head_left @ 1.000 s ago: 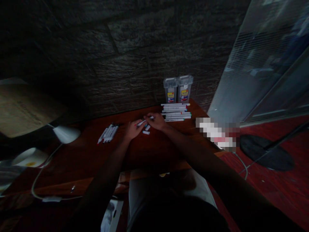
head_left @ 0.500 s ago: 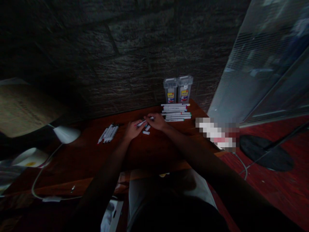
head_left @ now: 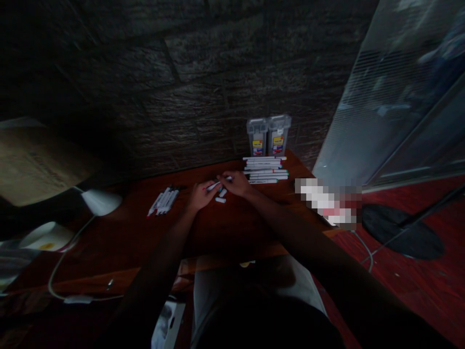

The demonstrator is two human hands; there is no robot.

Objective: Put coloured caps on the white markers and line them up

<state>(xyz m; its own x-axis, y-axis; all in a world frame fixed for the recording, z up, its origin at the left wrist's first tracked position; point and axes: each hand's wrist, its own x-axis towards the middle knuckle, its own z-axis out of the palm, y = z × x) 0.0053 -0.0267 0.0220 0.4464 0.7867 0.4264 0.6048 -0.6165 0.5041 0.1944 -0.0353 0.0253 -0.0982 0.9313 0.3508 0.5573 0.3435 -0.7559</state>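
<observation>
Over the middle of the dark wooden table, my left hand (head_left: 199, 196) is closed around a white marker (head_left: 213, 185) with a reddish tip near the fingers. My right hand (head_left: 237, 184) is closed at the marker's other end, where a bit of white shows between the fingers; whether that is the same marker or a separate cap I cannot tell. Just below the fingers lie two short white marker caps (head_left: 220, 199) with bluish ends. To the right of my right hand, several white markers (head_left: 267, 164) with coloured ends lie in a stacked row.
Another bunch of white markers (head_left: 164, 201) lies to the left. Two clear plastic boxes (head_left: 257, 138) stand by the brick wall behind the row. At the far left are a white lamp (head_left: 100, 201), a paper cup (head_left: 47, 237) and a cable (head_left: 53, 276). A blurred-out object (head_left: 327, 203) sits at the right edge.
Both hands stay in almost the same place, still on the marker. The view has shifted very slightly, and the figure behind the glass at the right has moved.
</observation>
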